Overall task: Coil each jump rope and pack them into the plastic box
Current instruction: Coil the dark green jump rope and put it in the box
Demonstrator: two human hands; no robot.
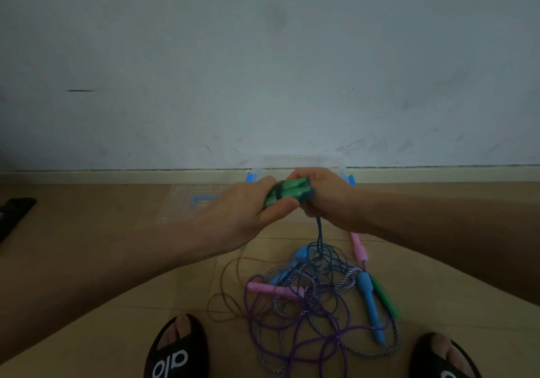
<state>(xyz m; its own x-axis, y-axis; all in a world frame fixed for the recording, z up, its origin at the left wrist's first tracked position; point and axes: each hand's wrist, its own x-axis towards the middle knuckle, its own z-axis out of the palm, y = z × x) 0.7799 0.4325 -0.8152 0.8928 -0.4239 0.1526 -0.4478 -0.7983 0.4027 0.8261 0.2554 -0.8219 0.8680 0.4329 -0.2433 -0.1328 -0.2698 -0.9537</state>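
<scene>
Green handles (287,192) are sitting side by side in both your fists: your left hand (248,205) is gripping one end of the pair, your right hand (318,199) is curling round the other, probably to keep them together while the dark blue cord (319,231) is being wound on. That cord is trailing down into the tangle of ropes (315,295) on the floor between your sandals. Beyond your hands the clear plastic box (304,162) is waiting by the wall, its lid (187,202) lying beside it.
</scene>
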